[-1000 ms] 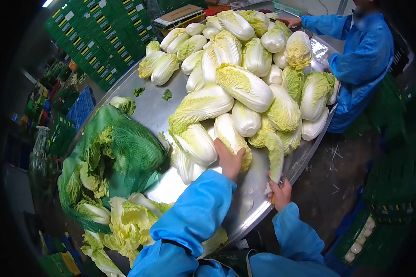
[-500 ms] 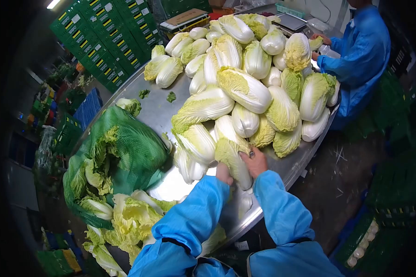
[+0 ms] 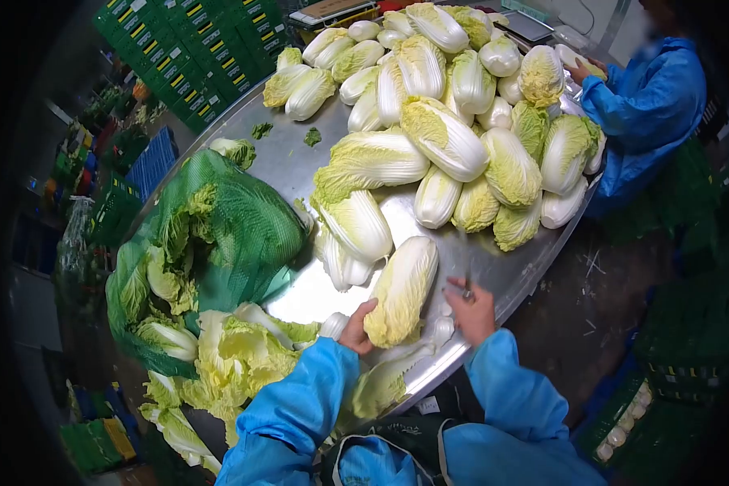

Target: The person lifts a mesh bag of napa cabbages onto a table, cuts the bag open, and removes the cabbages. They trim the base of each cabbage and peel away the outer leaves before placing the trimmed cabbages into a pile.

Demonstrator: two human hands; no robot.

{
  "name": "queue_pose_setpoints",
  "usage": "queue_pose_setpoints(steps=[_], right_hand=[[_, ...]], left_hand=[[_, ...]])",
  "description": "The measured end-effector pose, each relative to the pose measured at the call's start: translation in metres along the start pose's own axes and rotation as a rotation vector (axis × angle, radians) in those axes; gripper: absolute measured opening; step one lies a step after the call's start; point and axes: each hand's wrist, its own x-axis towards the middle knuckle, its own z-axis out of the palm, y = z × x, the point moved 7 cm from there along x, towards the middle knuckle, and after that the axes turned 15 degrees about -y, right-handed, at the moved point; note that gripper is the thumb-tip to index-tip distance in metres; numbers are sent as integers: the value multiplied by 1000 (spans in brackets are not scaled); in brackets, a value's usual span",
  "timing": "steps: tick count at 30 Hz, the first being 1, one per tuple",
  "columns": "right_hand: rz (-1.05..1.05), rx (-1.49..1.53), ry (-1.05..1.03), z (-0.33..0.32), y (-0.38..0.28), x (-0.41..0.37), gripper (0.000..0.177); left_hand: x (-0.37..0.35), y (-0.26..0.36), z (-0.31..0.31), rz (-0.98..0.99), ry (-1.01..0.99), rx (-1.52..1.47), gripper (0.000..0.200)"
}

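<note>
A Chinese cabbage (image 3: 405,287) lies at the near edge of the metal table, its yellow leafy end toward me and its white base pointing away. My left hand (image 3: 356,326) grips it at the lower left side. To the right of the cabbage and apart from it is my right hand (image 3: 472,310), its fingers closed round a small, dark, partly metallic object too blurred to name. Loose trimmed leaves (image 3: 381,387) lie under and beside the cabbage, near my sleeves.
A large pile of Chinese cabbages (image 3: 445,138) covers the table's far part. On the left sit a green mesh bag (image 3: 251,219) with leaves and a heap of loose leaves (image 3: 235,356). A co-worker in blue (image 3: 648,113) stands at the far right. Green crates (image 3: 190,49) are stacked behind.
The cabbage has been drawn from the pile toward me and turned, its leafy end now nearest. My right hand has left it and moved right. The view has shifted slightly.
</note>
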Motion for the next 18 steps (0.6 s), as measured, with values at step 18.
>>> queue_pose_setpoints(steps=[18], right_hand=[[-412,-141,-366,200,-98,-54,56]], left_hand=[[-166,49,85,406,-21,584,91]])
